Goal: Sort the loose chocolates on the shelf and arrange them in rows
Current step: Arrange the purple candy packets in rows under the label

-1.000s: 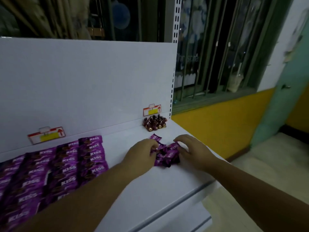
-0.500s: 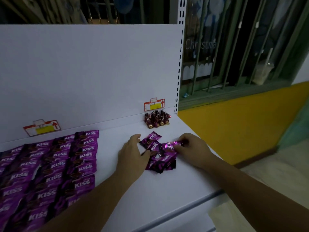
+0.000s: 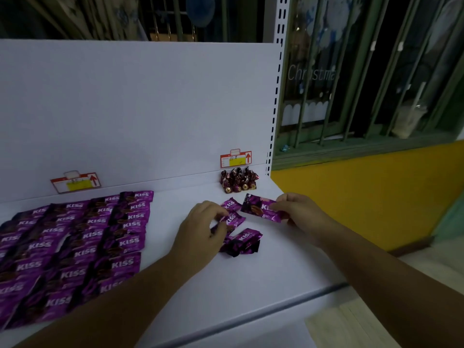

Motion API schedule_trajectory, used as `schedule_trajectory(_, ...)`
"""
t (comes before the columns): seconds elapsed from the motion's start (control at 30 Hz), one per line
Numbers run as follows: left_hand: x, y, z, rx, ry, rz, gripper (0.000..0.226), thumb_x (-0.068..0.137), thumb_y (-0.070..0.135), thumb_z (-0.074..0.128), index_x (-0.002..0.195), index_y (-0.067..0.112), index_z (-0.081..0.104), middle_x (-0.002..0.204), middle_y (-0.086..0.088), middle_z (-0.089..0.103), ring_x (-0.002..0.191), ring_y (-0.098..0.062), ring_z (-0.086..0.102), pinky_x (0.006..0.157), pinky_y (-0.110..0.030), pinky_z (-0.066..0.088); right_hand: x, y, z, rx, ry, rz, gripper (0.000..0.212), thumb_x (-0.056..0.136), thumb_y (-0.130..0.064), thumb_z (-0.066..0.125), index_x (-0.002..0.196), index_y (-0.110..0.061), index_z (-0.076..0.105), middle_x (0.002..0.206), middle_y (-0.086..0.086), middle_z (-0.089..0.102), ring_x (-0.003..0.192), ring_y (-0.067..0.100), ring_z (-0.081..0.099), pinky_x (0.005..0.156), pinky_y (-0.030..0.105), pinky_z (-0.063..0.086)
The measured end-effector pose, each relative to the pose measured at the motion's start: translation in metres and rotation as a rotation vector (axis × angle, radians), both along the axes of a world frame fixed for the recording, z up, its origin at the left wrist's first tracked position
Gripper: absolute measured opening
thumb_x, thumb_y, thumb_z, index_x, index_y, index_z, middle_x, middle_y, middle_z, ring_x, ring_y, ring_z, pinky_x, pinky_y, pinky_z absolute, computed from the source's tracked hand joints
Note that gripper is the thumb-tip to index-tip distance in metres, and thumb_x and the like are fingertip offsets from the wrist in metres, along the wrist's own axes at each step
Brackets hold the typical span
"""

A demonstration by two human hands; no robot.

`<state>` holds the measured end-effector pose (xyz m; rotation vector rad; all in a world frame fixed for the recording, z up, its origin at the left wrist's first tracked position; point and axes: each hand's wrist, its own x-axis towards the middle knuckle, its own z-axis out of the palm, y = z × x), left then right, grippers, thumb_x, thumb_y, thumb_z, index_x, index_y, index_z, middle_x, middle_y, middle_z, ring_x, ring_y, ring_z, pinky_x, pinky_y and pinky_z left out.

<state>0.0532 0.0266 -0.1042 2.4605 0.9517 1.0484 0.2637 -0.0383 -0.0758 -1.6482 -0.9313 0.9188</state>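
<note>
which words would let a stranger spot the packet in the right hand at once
Start at the white shelf, right end, in front of the cluster of dark red foil sweets. There the right hand pinches one purple KISS packet by its end. Unlike the loose pile to its left, it is held singly, face up.

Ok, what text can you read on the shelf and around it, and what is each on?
"KISS": rowed packets, loose packets gripped by the left hand, held packet pinched by the right hand.
"Christma", end hidden: window glass.
Price tags: red arrows only; writing too small to read.
Packets' small print: blurred.
</note>
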Motion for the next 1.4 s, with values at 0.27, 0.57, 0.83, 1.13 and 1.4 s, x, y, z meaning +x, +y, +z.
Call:
schedule_trajectory(0.27, 0.009, -0.023, 0.018, -0.221, 0.412, -0.155, 0.040, 0.080, 0.037, 0.068, 0.118, 0.029, 0.060, 0.112, 0.011, 0.058, 0.097, -0.002, 0.050, 0.084, -0.017, 0.041, -0.001, -0.001, -0.010, -0.030, 0.197, -0.005, 0.031, 0.074, 0.008, 0.056, 0.057, -0.018, 0.058, 0.071, 0.014, 0.058, 0.067, 0.027, 0.053, 0.060, 0.033, 0.039)
schedule_trajectory(0.57, 0.007, -0.014, 0.035, -0.244, 0.391, -0.103, 0.024, 0.090, 0.019, 0.057, 0.111, 0.021, 0.069, 0.104, 0.001, 0.069, 0.088, -0.011, 0.060, 0.080, -0.023, 0.046, 0.004, -0.008, 0.000, 0.056, 0.348, -0.017, 0.017, 0.082, 0.012, 0.048, 0.074, -0.001, 0.056, 0.083, 0.023, 0.061, 0.067, 0.032, 0.063, 0.054, 0.029, 0.052)
schedule_trajectory(0.83, -0.028, 0.003, 0.070, -0.847, -0.036, 0.017, 0.017, 0.089, 0.003, 0.058, 0.101, 0.009, 0.068, 0.088, -0.010, 0.070, 0.081, -0.023, 0.069, 0.079, -0.038, 0.057, -0.023, -0.005, 0.026, 0.064, 0.110, 0.125, 0.023, 0.089, 0.004, 0.053, 0.070, -0.009, 0.047, 0.064, 0.010, 0.061, 0.053, 0.025, 0.064, 0.052, 0.029, 0.056)
schedule_trajectory(1.13, -0.105, 0.000, 0.081, -0.919, 0.049, 0.100, 0.023, 0.084, -0.003, 0.060, 0.090, 0.018, 0.068, 0.075, -0.004, 0.066, 0.064, -0.015, 0.062, 0.066, -0.030, 0.057, -0.096, 0.011, 0.034, 0.041, 0.020, 0.482, 0.020, 0.084, 0.012, 0.053, 0.086, -0.006, 0.062, 0.072, 0.009, 0.067, 0.061, 0.023, 0.063, 0.056, 0.030, 0.053)
schedule_trajectory(1.4, -0.201, 0.006, 0.090, -0.640, 0.226, 0.206, 0.035, 0.088, 0.010, 0.061, 0.122, 0.013, 0.060, 0.110, -0.001, 0.065, 0.091, -0.011, 0.061, 0.071, -0.006, 0.040, -0.166, 0.023, 0.037, 0.026, 0.009, 0.625, 0.023, 0.084, 0.013, 0.052, 0.074, -0.008, 0.056, 0.070, 0.013, 0.066, 0.063, 0.029, 0.066, 0.057, 0.032, 0.053)
